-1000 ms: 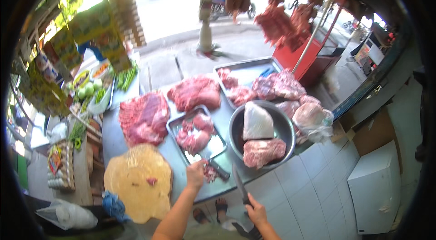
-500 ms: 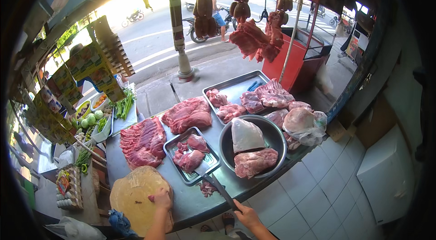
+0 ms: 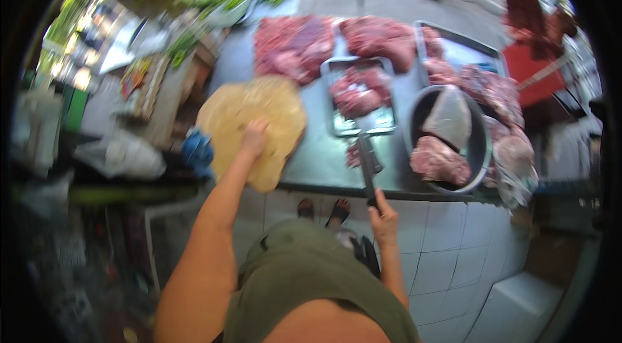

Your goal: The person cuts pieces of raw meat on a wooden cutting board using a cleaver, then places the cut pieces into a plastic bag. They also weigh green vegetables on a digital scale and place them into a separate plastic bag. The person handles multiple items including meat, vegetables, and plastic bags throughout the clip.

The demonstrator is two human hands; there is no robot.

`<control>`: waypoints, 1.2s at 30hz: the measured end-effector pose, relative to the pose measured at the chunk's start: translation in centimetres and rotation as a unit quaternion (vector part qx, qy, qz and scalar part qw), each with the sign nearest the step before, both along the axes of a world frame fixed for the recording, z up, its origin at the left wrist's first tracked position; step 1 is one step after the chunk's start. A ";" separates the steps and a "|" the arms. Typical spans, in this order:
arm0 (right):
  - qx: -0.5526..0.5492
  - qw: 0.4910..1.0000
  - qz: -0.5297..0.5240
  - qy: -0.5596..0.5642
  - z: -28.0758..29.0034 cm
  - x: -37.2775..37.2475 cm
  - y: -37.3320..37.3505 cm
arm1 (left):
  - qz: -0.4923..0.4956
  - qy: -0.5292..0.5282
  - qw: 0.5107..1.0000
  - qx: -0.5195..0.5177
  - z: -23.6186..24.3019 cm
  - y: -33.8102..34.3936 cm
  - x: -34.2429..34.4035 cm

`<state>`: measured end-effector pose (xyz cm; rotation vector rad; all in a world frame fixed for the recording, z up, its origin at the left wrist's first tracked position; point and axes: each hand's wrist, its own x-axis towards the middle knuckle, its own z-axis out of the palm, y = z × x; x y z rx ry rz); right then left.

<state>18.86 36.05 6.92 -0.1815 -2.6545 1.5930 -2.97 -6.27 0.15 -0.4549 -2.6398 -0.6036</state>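
The left hand [image 3: 254, 138] is positioned on the chopping board [image 3: 278, 119] at the worktop's [image 3: 317, 168] near-left corner; its grip state cannot be determined. The right hand [image 3: 383, 218] has its grip closed around the knife [image 3: 367, 174], across the near edge.

Daylight from the top, glare at upper left, sheen on the metal table [image 3: 322, 158], motion blur, dark rim

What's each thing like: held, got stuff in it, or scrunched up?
Long knife with dark handle, held in right hand
Round grey metal bowl, holding two meat chunks
Rectangular silver metal tray, holding raw meat
Tan wooden chopping board, under left hand
Blue cloth or bag, crumpled beside the board
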 end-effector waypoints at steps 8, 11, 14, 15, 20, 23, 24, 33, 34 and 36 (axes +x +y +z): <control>0.006 0.992 0.055 -0.109 1.5 -1.0 -2.7 | 0.300 -0.217 0.920 0.127 0.2 -1.5 0.2; 0.027 0.994 0.103 -0.036 1.7 -1.5 -3.6 | 0.297 -0.216 0.920 0.137 -0.3 -0.6 0.0; 0.038 0.991 0.121 -0.045 1.7 -2.0 -4.4 | 0.278 -0.253 0.876 0.302 0.3 -0.3 -0.3; 0.040 0.990 0.123 -0.059 1.7 -2.2 -4.6 | 0.265 -0.261 0.855 0.361 0.8 -0.3 -0.3; 0.010 0.991 0.129 -0.037 1.8 -3.2 -5.8 | 0.177 -0.283 0.914 0.231 2.8 1.7 -0.2; -0.047 0.987 0.117 -0.097 2.0 -3.8 -6.4 | 0.120 -0.420 0.809 0.392 2.2 3.1 0.4; -0.068 0.985 0.114 -0.114 2.1 -4.0 -6.5 | 0.167 -0.322 0.878 0.314 2.0 3.1 0.4; -0.137 0.974 0.090 -0.155 2.1 -6.4 -9.4 | 0.168 -0.207 0.955 0.132 1.5 5.5 1.3; -0.137 0.975 0.093 -0.150 2.1 -6.5 -9.6 | 0.175 -0.258 0.921 0.233 1.8 6.0 1.1; -0.136 0.976 0.100 -0.139 2.0 -6.5 -9.8 | 0.185 -0.348 0.816 0.423 2.3 6.8 0.4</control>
